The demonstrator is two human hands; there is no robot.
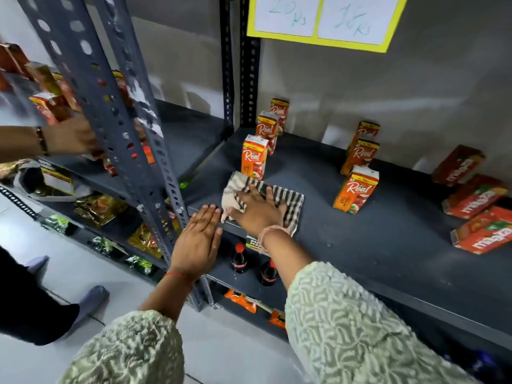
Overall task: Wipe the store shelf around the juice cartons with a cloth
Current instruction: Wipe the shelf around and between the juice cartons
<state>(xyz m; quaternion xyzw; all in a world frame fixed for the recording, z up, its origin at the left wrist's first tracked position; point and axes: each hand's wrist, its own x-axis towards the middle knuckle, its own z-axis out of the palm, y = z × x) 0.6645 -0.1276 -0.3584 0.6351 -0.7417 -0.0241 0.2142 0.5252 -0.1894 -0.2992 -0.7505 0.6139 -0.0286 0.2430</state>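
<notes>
A striped black-and-white cloth lies flat near the front left corner of the dark grey shelf. My right hand presses down on it, palm flat. My left hand hovers just in front of the shelf's front edge, fingers together and holding nothing. A row of three orange juice cartons stands upright just behind the cloth. Another row of three orange cartons stands to the right.
Red cartons lie flat at the shelf's right end. Perforated steel uprights stand left of my hands. Cola bottles sit on the shelf below. Another person's hand reaches into the left rack, and their feet are on the floor.
</notes>
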